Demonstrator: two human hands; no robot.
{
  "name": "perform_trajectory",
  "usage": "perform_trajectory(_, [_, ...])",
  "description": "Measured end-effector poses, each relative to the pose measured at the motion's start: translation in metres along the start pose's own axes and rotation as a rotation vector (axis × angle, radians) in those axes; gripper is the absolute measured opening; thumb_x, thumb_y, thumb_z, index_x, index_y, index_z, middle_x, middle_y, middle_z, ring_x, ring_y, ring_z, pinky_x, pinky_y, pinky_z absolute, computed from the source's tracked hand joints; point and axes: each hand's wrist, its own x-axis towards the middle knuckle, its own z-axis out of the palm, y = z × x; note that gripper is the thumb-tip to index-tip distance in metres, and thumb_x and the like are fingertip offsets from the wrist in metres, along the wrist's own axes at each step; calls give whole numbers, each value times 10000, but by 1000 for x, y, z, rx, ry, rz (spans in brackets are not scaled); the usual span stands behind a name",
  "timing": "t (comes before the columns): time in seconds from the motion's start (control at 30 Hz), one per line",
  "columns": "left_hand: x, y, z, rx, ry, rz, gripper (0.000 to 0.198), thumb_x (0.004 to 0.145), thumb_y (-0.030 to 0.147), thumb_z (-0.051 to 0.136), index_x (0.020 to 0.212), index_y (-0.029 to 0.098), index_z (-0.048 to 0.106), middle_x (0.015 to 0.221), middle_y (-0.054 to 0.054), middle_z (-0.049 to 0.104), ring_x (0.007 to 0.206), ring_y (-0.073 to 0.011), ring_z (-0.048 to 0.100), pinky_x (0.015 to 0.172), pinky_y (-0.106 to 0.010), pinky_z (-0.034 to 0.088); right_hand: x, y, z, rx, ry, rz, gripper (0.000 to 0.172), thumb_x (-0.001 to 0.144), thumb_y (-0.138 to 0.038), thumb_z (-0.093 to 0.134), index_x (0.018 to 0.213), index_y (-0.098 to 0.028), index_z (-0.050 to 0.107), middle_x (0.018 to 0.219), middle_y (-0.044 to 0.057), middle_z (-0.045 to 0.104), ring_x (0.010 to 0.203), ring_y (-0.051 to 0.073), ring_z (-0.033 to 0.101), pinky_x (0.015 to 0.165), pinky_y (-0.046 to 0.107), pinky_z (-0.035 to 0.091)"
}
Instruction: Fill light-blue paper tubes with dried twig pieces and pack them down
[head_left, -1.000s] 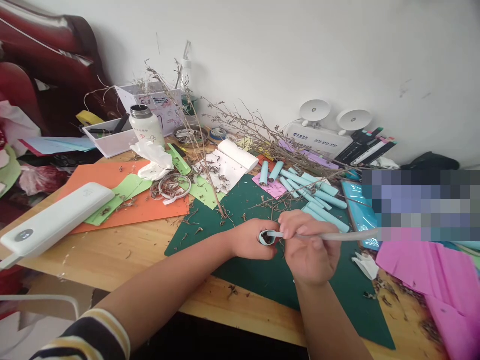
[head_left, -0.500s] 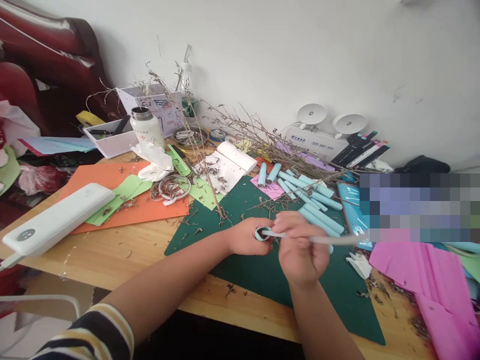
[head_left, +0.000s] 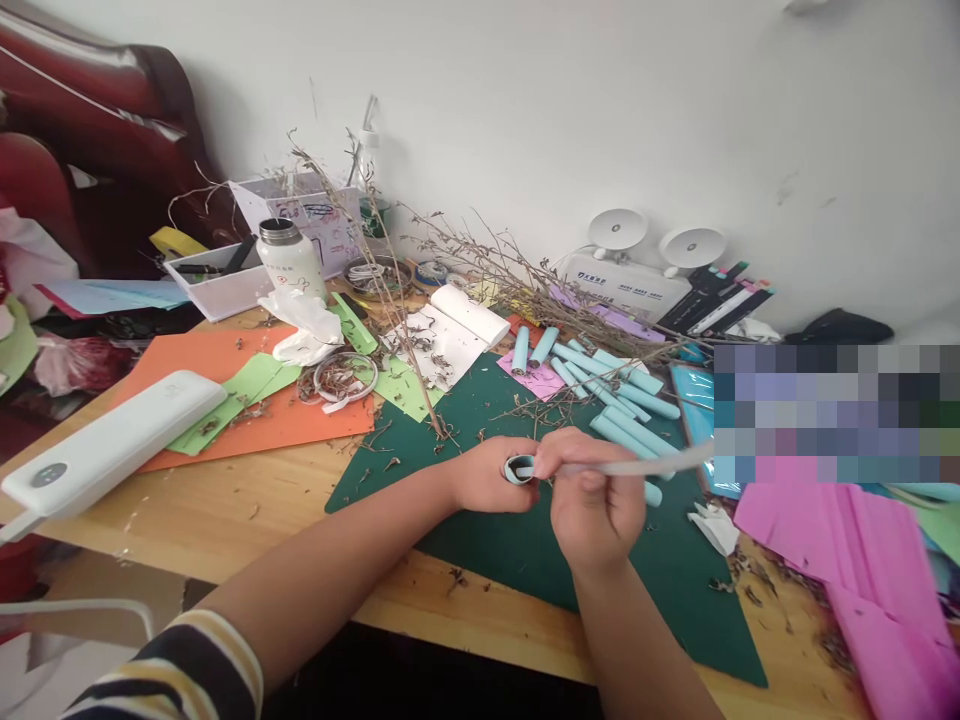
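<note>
My left hand [head_left: 487, 478] is curled around a small light-blue paper roll [head_left: 518, 469], whose open end faces me. My right hand [head_left: 592, 500] pinches the loose tail of that pale paper strip [head_left: 645, 466], which runs off to the right toward a blurred patch. Both hands hover just above a dark green cutting mat [head_left: 525, 550]. Behind them lies a heap of finished light-blue paper rolls [head_left: 615, 385].
Dry twigs [head_left: 480, 260] sprawl across the back of the wooden table [head_left: 225, 510]. Orange and green paper sheets [head_left: 247, 390], a white flat device [head_left: 105, 440], a white bottle [head_left: 289, 262] and a tray [head_left: 217, 285] lie left. Pink paper [head_left: 862, 550] sits right, markers [head_left: 720, 295] behind.
The roll and both hands have shifted slightly left, and the visible strip tail looks shorter as it winds onto the roll. The view has dipped a little.
</note>
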Motion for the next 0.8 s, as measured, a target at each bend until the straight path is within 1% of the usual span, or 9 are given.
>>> perform_trajectory(0.1, [0, 3, -1, 118, -39, 77, 92, 580, 69, 496, 634, 139, 472, 664, 16, 501, 673, -118, 485, 603, -202, 406, -4, 2, -3, -113, -154, 129, 162, 825, -211, 387, 916, -233, 518, 662, 13, 539, 676, 156, 532, 574, 323, 429])
perform_trajectory(0.17, [0, 4, -2, 142, -49, 112, 92, 590, 71, 492, 643, 143, 474, 710, 6, 524, 701, -127, 498, 628, -212, 418, -5, 2, -5, -212, -197, 139, 148, 809, -201, 406, 888, -230, 528, 684, 20, 548, 690, 160, 527, 604, 338, 425])
perform_trajectory(0.33, [-1, 0, -2, 93, -48, 148, 84, 597, 81, 481, 657, 136, 462, 693, -6, 521, 711, -140, 501, 651, -239, 435, -1, 0, -5, -320, -156, 122, 138, 792, -176, 414, 848, -214, 534, 715, 32, 564, 699, 159, 519, 610, 334, 419])
perform_trajectory(0.47, [0, -3, -1, 27, 1, 211, 100, 592, 79, 479, 679, 127, 477, 695, -12, 530, 715, -145, 501, 680, -258, 438, 3, -2, -6, -347, -117, 37, 121, 778, -182, 432, 824, -203, 542, 765, 42, 574, 741, 164, 525, 655, 346, 429])
perform_trajectory(0.5, [1, -3, -1, 22, -23, 211, 120, 589, 76, 481, 697, 126, 486, 697, -12, 536, 715, -146, 504, 683, -259, 438, 3, -2, -7, -359, -118, 32, 119, 779, -189, 432, 826, -204, 540, 768, 40, 576, 741, 163, 527, 665, 349, 432])
perform_trajectory(0.63, [4, -6, -2, 62, -24, 221, 112, 608, 87, 476, 708, 134, 494, 712, -10, 541, 722, -145, 504, 673, -254, 437, 5, -2, -6, -401, -139, 37, 125, 792, -209, 415, 833, -210, 534, 767, 32, 591, 745, 159, 541, 700, 353, 440])
perform_trajectory(0.7, [4, -6, -2, 71, -18, 263, 111, 621, 92, 472, 719, 138, 497, 735, -13, 543, 745, -147, 503, 696, -262, 436, 6, -2, -6, -407, -123, 17, 129, 791, -204, 413, 834, -210, 535, 782, 36, 594, 758, 160, 543, 703, 353, 442])
perform_trajectory(0.8, [4, -6, -2, 65, -8, 335, 143, 636, 97, 469, 769, 142, 497, 806, -28, 547, 786, -152, 501, 715, -268, 437, 8, -3, -5, -420, -174, 8, 127, 782, -176, 422, 810, -212, 540, 759, 28, 589, 740, 152, 536, 689, 340, 440])
